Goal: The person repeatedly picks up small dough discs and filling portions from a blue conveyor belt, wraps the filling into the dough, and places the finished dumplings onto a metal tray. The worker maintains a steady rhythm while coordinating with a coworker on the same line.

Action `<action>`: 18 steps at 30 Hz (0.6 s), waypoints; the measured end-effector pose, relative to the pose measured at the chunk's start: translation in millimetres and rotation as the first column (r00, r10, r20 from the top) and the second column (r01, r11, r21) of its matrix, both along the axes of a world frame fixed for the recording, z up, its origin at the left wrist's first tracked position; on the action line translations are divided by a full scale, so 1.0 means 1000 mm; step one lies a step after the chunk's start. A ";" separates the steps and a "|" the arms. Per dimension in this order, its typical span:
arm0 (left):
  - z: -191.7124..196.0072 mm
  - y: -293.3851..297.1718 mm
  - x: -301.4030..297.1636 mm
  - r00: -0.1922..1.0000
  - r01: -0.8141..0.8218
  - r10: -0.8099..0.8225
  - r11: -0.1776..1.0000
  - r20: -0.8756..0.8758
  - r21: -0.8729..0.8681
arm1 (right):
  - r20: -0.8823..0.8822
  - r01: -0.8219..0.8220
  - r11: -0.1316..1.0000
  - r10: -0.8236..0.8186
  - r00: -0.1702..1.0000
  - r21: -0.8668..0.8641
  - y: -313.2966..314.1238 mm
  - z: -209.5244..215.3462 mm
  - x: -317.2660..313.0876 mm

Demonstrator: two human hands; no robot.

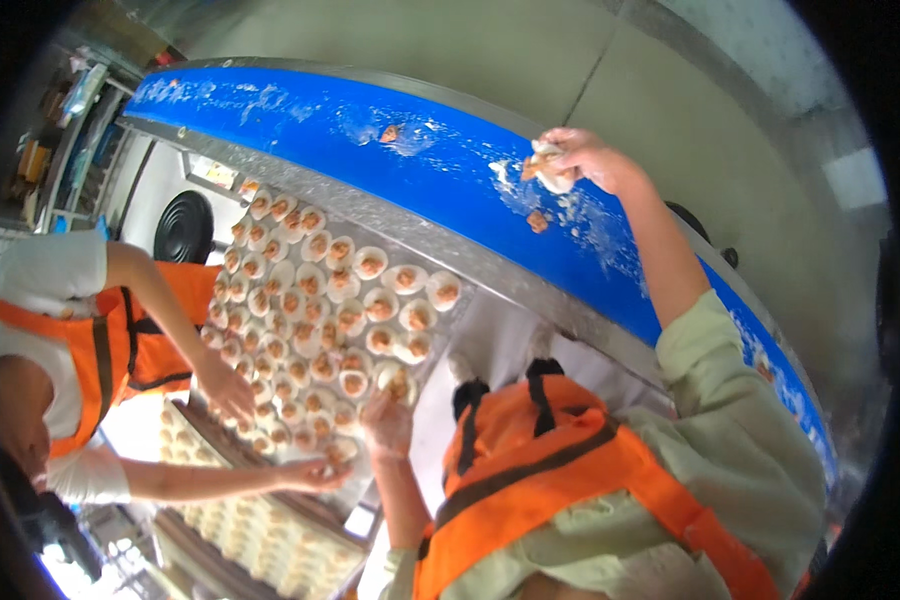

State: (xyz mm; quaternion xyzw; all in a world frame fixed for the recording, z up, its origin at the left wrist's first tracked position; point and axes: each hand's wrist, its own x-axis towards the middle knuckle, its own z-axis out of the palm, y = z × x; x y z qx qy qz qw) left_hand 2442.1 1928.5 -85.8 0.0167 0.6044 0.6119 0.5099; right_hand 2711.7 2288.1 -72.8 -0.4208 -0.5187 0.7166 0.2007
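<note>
Over the blue conveyor belt, my right hand is closed round a white dough round with brown, crumbly filling showing at its edge. Lower down, my left hand reaches to the near edge of a worktop covered in filled dough rounds. Its fingers grip the edge of a filled dough round, slightly blurred. Beside it, several more filled rounds lie close together in rows, each a white disc with a brown clump on top.
At left, a co-worker in an orange apron reaches over the same rounds with both hands. Trays of pale dough pieces stand below. Filling scraps and white smears mark the belt. A metal rail edges it.
</note>
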 end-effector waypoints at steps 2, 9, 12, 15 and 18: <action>0.001 -0.006 0.001 0.929 -0.195 0.150 0.975 0.340 0.104 | 0.152 0.006 0.998 -0.016 0.988 0.068 0.008 -0.009 0.016; 0.003 -0.036 0.025 0.928 -0.280 0.231 0.950 0.291 0.137 | -0.131 0.043 0.999 -0.045 0.990 -0.019 0.026 -0.048 0.078; 0.020 -0.061 0.038 0.923 -0.303 0.271 0.949 0.273 0.084 | 0.116 0.039 0.999 -0.036 0.993 -0.021 0.026 -0.069 0.101; 0.046 -0.078 0.049 0.947 -0.303 0.297 0.952 0.123 0.036 | -0.143 -0.190 0.975 0.173 0.974 -0.116 0.021 -0.054 0.104; 0.064 -0.105 0.047 0.936 -0.353 0.353 0.935 0.007 -0.030 | -0.297 -0.101 0.987 0.060 0.953 -0.126 -0.010 -0.042 0.091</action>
